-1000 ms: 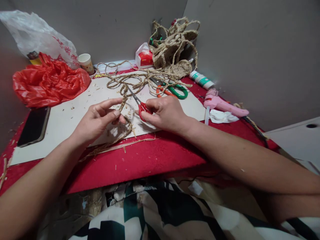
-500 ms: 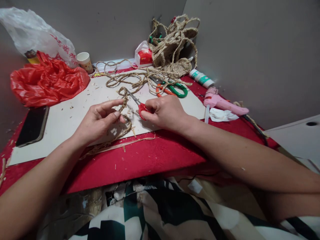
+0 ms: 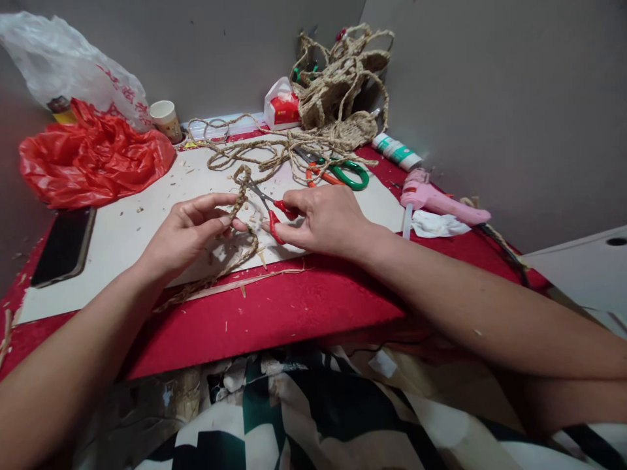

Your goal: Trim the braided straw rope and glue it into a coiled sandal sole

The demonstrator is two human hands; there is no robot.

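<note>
At the far left, a phone (image 3: 63, 248) lies partly on a white board (image 3: 122, 254), with a red plastic bag (image 3: 98, 153) behind it. The board rests on the red-covered tabletop (image 3: 274, 320).

The left hand (image 3: 183, 225) is above the board, thumb and fingers closed in a narrow pinch on a braided cord (image 3: 240, 201). The cord's upper end rises from the pinch into a small loop; its lower length curves back toward the near edge and ends in loose strands.

Right of the cord, red-handled scissors (image 3: 275, 225) point at the loop, their handle rings spread apart. Blade contact with the fibre cannot be confirmed. The right hand (image 3: 328, 219) holds the scissors by the rings.

The step in hand appears to be trimming stray fibres from the braid; scraps dot the board. The next move calls for a steady left-hand pinch and blade tips aligned with loose fibre only, clear of the plait.

Further right are green-handled scissors (image 3: 355, 175), then a pink glue gun (image 3: 435, 203).
</note>
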